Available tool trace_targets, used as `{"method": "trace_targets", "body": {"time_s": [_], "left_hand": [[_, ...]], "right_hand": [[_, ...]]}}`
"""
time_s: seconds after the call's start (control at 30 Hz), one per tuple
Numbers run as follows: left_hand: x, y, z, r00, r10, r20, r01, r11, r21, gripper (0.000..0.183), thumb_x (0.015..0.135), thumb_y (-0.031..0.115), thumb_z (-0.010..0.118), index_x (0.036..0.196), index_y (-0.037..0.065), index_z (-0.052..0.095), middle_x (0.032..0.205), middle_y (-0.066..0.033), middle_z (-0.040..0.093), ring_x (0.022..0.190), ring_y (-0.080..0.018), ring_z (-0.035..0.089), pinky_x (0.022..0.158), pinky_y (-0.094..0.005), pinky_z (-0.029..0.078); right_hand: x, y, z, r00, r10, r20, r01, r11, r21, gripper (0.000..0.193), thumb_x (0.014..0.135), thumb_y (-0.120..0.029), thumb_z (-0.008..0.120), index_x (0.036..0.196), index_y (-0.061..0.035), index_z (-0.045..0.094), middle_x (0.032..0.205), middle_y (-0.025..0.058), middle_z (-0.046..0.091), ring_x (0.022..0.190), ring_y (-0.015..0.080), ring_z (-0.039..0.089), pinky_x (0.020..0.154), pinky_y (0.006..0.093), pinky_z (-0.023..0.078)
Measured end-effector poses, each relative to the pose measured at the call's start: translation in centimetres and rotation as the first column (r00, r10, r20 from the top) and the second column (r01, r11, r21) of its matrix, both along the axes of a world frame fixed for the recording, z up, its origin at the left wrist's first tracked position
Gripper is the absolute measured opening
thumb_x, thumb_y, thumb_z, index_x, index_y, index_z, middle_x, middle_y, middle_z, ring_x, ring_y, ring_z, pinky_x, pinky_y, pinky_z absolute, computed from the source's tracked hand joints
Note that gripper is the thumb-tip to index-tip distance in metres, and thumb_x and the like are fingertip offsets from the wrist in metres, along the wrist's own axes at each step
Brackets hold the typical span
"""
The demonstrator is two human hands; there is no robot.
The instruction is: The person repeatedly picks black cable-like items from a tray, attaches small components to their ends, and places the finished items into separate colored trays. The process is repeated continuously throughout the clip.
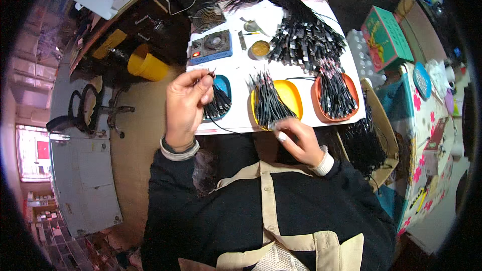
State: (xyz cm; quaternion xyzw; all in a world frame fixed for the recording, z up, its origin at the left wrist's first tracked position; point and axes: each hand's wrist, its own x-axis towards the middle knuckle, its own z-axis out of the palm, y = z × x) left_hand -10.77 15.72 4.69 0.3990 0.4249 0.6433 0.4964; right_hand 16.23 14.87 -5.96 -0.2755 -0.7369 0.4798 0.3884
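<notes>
My left hand (190, 101) is raised over the table's front left edge, thumb and finger pinched on the end of a thin black cable (221, 126), whose length seems to hang below and trail right. Beside it, partly hidden by the hand, a blue tray (227, 83) holds a bundle of black cables. At the front edge of a yellow tray (291, 93), my right hand (298, 143) has its fingers bent together by the lower ends of the cable bundle (269, 101). Whatever lies between those fingertips is too small to make out.
An orange tray (316, 101) with more cables sits at right. Behind it spreads a big cable pile (306, 40). Further left stand a round tin of amber stuff (260, 48) and a blue box with a lit red switch (211, 47). A carton of cables (389, 135) flanks the table.
</notes>
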Motion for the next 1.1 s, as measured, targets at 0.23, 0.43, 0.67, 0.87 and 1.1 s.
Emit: {"method": "trace_targets", "body": {"time_s": [0.23,0.43,0.67,0.87,1.1], "left_hand": [[9.9,-5.1,0.5,0.909,-0.193,0.37,0.201,0.979,0.015,0.016,0.094,0.009,0.06,0.107,0.002,0.065,0.085,-0.0045,0.061,0.061,-0.0094,0.043,0.058,-0.025,0.038],[10.6,-4.4,-0.7,0.947,-0.309,0.091,0.309,0.951,0.007,0.048,0.095,0.012,0.059,0.136,-0.004,0.042,0.127,-0.0136,0.056,0.121,-0.0234,0.053,0.099,-0.034,0.043],[4.1,-5.9,-6.6,0.959,-0.149,-0.239,0.101,0.974,-0.202,0.023,0.093,0.004,0.059,0.114,-0.005,0.06,0.102,-0.0095,0.066,0.08,-0.0091,0.058,0.072,-0.0211,0.047],[0.2,-8.1,-9.3,0.895,0.021,-0.446,-0.147,0.957,-0.249,0.019,0.094,0.006,0.058,0.109,-0.003,0.063,0.094,-0.0055,0.065,0.073,-0.0068,0.054,0.064,-0.0195,0.043],[0.0,-7.3,-8.4,0.863,0.086,-0.498,-0.292,0.888,-0.354,0.019,0.094,0.006,0.059,0.109,-0.004,0.063,0.098,-0.0075,0.065,0.075,-0.0066,0.055,0.069,-0.02,0.047]], "right_hand": [[-2.7,-2.1,5.8,0.976,0.211,-0.051,-0.206,0.974,0.097,0.032,0.093,-0.026,0.058,0.104,0.0028,0.05,0.084,0.022,0.058,0.078,0.0394,0.061,0.067,0.0435,0.048],[11.5,-2.9,10.1,0.973,-0.219,-0.074,0.215,0.975,-0.051,0.022,0.099,-0.02,0.052,0.105,0.0004,0.056,0.087,0.0104,0.058,0.072,0.0182,0.057,0.063,0.0297,0.047],[23.9,-4.1,12.4,0.622,-0.783,0.007,0.783,0.622,-0.024,0.026,0.101,-0.026,0.051,0.107,-0.0015,0.058,0.075,-0.0016,0.053,0.067,0.0076,0.047,0.06,0.0232,0.038],[27.6,6.3,-3.6,0.23,-0.729,0.645,0.672,0.598,0.436,0.03,0.095,-0.028,0.052,0.087,0.0007,0.052,0.084,0.0276,0.06,0.085,0.0484,0.057,0.072,0.0517,0.046],[24.8,9.4,-20.2,0.068,-0.629,0.774,0.542,0.675,0.501,0.035,0.083,-0.015,0.058,0.117,-0.0051,0.053,0.114,0.0175,0.06,0.107,0.0378,0.056,0.079,0.057,0.047]]}}
